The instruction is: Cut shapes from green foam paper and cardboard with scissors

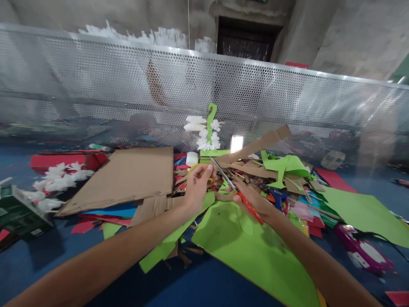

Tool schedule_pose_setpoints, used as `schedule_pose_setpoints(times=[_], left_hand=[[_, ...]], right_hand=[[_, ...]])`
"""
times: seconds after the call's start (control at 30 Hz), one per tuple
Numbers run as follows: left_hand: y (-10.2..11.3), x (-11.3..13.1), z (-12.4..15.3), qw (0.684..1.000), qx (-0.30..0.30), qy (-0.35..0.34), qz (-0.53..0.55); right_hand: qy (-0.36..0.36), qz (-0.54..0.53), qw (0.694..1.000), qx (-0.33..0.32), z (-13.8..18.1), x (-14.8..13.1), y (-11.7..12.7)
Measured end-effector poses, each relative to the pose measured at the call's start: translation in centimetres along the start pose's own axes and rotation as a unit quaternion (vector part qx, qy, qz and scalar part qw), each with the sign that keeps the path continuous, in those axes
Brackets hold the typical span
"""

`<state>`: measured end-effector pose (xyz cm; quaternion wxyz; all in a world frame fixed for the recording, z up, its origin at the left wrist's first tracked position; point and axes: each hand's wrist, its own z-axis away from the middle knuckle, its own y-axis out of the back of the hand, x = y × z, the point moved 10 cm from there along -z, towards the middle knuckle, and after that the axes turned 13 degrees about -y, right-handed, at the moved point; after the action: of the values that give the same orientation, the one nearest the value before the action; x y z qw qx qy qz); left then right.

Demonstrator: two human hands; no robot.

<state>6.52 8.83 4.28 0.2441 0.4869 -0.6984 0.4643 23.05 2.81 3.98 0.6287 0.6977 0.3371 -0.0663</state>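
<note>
My right hand (254, 200) grips red-handled scissors (236, 189), blades pointing up and to the left. My left hand (197, 185) is closed in a pinch near the blade tips, holding something small that I cannot make out. Both hands hover over a large green paper sheet (255, 251) and a heap of cardboard scraps (249, 168) on the blue table surface (47, 264).
A flat brown cardboard sheet (128, 177) lies to the left, with white foam flowers (60, 175) and red paper beyond it. A green-and-white foam model (207, 130) stands at the back before a perforated metal fence (128, 85). A purple glue gun (364, 249) lies at the right.
</note>
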Motion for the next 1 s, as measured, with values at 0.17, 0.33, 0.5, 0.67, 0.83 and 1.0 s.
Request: schedule_pose_setpoints(times=[0.17,0.33,0.5,0.67,0.83,1.0], left_hand=[[1.9,1.5,-3.0,0.998,0.010,-0.062,-0.017],[1.8,1.4,-3.3,0.995,-0.036,-0.073,-0.054],[-0.7,0.1,-1.0,0.992,-0.109,-0.023,-0.058],[-2.9,-1.1,1.8,0.984,-0.166,0.025,-0.056],[-3.3,-2.1,3.0,0.978,-0.196,0.050,-0.056],[-5.0,-1.7,3.7,0.957,-0.281,0.060,-0.031]], right_hand=[[-0.037,0.023,0.997,-0.057,0.1,1.7,1.2],[-0.088,0.138,0.981,-0.104,0.9,4.2,1.6],[-0.098,0.070,0.989,-0.089,1.0,3.6,2.6],[-0.093,-0.289,0.953,-0.019,-0.3,1.4,3.0],[-0.097,-0.453,0.886,-0.008,-1.1,1.7,0.9],[-0.102,-0.531,0.840,-0.041,-1.3,2.3,0.0]])
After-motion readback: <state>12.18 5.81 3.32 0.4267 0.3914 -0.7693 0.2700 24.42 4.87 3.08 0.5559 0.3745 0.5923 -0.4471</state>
